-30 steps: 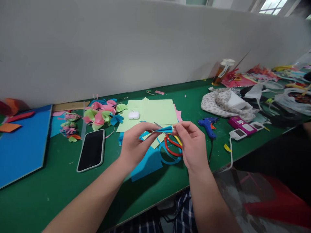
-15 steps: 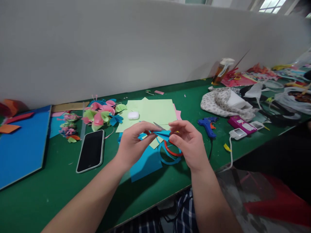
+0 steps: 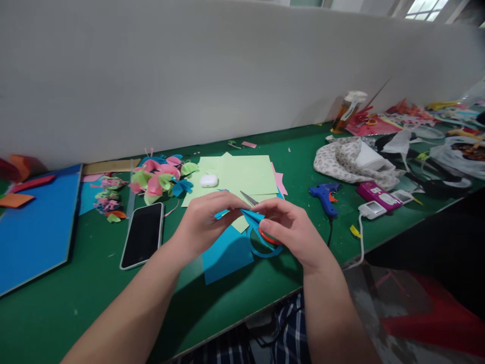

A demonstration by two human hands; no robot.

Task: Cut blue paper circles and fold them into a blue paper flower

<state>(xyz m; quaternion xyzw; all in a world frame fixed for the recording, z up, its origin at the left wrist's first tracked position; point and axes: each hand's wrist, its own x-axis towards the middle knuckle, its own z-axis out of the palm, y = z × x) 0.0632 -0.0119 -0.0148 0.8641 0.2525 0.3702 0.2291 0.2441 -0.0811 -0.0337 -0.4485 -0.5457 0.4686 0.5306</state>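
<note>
Between my two hands is a small folded piece of blue paper (image 3: 251, 217). My left hand (image 3: 210, 220) pinches its left end between thumb and forefinger. At the right end, my right hand (image 3: 286, 225) closes thumb and fingers on the paper. Beneath and behind it lie scissors (image 3: 248, 197) with red handles, partly covered by my right hand. Under the hands are a blue paper sheet (image 3: 227, 258), curled blue strips (image 3: 265, 252) and light green paper sheets (image 3: 242, 174).
A phone (image 3: 143, 235) lies left of my arm. Behind it are coloured paper petals (image 3: 159, 177). A white earbud case (image 3: 208, 180) rests on the green paper. To the right are a blue glue gun (image 3: 325, 197), a purple device (image 3: 377, 194) and a patterned cloth bag (image 3: 341, 159).
My right hand has moved left, closer to my left hand. The folded blue paper has turned, its right end now pointing more downward.
</note>
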